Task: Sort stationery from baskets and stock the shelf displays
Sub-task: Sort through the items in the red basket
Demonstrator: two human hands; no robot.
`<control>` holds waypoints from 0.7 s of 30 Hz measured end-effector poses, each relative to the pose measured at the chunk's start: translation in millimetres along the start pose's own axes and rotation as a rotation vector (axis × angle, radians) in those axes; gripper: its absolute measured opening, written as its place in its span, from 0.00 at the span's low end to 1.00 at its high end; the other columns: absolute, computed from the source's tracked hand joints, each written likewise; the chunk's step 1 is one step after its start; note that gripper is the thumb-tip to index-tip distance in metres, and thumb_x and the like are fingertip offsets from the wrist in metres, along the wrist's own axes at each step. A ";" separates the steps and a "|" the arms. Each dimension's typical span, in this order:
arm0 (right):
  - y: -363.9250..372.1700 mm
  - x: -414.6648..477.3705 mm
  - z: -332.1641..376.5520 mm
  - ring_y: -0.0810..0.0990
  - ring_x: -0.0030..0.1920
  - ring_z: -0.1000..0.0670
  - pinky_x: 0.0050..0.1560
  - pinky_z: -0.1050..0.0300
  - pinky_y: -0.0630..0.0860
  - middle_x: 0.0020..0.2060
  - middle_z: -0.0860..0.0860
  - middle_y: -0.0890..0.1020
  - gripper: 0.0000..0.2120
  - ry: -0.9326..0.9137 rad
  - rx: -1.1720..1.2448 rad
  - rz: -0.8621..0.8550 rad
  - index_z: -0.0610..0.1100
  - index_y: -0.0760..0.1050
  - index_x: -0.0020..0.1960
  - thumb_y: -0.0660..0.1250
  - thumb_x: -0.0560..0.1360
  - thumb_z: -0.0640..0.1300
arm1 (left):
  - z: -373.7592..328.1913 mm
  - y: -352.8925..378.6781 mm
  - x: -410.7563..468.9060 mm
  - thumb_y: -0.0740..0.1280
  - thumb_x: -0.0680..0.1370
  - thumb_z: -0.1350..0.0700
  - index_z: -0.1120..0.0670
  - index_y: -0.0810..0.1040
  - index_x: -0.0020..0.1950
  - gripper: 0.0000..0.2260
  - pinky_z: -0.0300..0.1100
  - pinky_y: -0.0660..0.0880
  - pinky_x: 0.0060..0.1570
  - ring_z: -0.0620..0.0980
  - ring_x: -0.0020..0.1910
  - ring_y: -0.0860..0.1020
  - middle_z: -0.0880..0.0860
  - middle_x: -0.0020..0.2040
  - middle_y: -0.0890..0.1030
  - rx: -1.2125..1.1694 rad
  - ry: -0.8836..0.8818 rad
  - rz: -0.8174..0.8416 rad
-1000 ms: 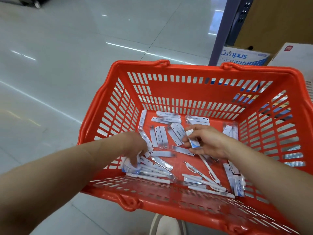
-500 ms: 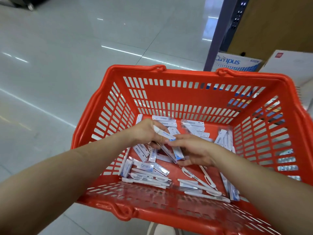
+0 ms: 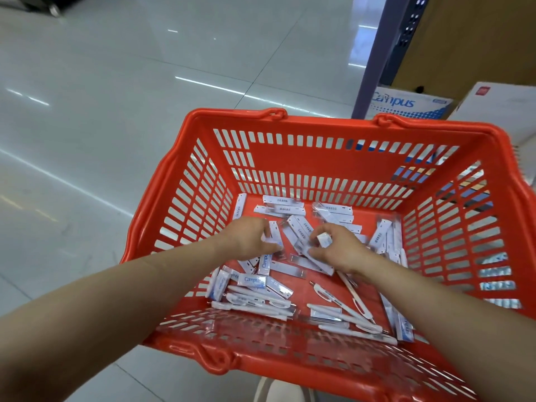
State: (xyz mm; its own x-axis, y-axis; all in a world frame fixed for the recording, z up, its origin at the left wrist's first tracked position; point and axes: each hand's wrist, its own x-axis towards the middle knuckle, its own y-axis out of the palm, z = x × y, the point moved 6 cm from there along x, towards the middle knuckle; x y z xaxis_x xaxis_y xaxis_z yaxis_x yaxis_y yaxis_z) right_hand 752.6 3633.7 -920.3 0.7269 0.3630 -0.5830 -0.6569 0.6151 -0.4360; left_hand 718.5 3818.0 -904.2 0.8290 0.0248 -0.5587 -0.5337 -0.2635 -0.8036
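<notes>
An orange plastic basket (image 3: 319,158) fills the middle of the view. Its floor is scattered with several slim white packets (image 3: 293,208) and white pens (image 3: 342,311). Both of my hands are down inside it. My left hand (image 3: 249,236) pinches a white packet (image 3: 274,236) at its fingertips. My right hand (image 3: 333,248) grips a small bundle of white packets (image 3: 323,239) between thumb and curled fingers. A packet printed "Campus" (image 3: 252,281) lies below my left wrist.
Glossy pale floor tiles (image 3: 116,111) spread to the left. Beyond the basket stand a purple shelf upright (image 3: 383,53), a "Campus" carton (image 3: 406,104) and a white box (image 3: 499,108). A pale stool edge (image 3: 278,390) shows under the basket.
My left hand rose from the basket's near left corner to the middle and took hold of a packet. My right hand stayed central, gathering packets. The view shifted slightly.
</notes>
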 end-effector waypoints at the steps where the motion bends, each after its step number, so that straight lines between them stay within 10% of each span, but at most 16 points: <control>1: -3.7 0.7 -1.9 0.78 0.39 0.49 0.38 0.57 0.73 0.53 0.49 0.79 0.08 -0.009 -0.003 -0.063 0.46 0.76 0.51 0.71 0.74 0.40 | -0.1 7.1 -0.8 0.66 0.77 0.40 0.54 0.74 0.60 0.21 0.43 0.71 0.44 0.52 0.49 0.76 0.54 0.54 0.80 0.110 -0.005 0.002; 7: -22.4 3.2 -4.5 0.73 0.31 0.51 0.32 0.60 0.67 0.45 0.46 0.80 0.08 0.045 0.114 -0.223 0.49 0.75 0.54 0.64 0.78 0.39 | -26.6 33.1 3.8 0.68 0.76 0.48 0.56 0.72 0.62 0.19 0.43 0.70 0.42 0.57 0.53 0.78 0.57 0.56 0.80 0.274 0.069 0.005; 12: -27.7 -8.7 6.2 0.80 0.43 0.50 0.46 0.52 0.77 0.43 0.45 0.81 0.11 0.179 0.565 -0.038 0.47 0.77 0.56 0.65 0.76 0.37 | -25.7 1.6 6.1 0.68 0.77 0.49 0.52 0.72 0.68 0.21 0.36 0.70 0.40 0.51 0.45 0.81 0.55 0.57 0.81 -0.131 0.016 -0.005; 16: -39.9 -26.0 20.9 0.81 0.57 0.43 0.49 0.46 0.81 0.59 0.46 0.80 0.16 0.218 0.828 0.118 0.47 0.78 0.59 0.70 0.75 0.53 | -57.1 -59.7 -2.9 0.68 0.78 0.54 0.53 0.77 0.51 0.04 0.37 0.71 0.27 0.45 0.27 0.75 0.50 0.35 0.80 -0.620 0.135 -0.160; 21: -81.7 -52.1 67.6 0.83 0.53 0.44 0.54 0.38 0.79 0.54 0.46 0.83 0.21 0.060 0.928 0.195 0.47 0.77 0.62 0.67 0.75 0.59 | -137.6 -111.8 -18.5 0.68 0.77 0.58 0.48 0.72 0.52 0.09 0.37 0.71 0.40 0.45 0.43 0.76 0.46 0.44 0.77 -0.659 0.384 -0.296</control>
State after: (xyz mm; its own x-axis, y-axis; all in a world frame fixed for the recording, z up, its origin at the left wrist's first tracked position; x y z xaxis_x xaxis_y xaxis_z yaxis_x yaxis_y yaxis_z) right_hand 781.9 3611.9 -807.9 0.5931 0.4970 -0.6334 -0.3255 0.8676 0.3759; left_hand 785.9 3714.3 -775.8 0.9834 -0.1185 -0.1371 -0.1753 -0.8139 -0.5539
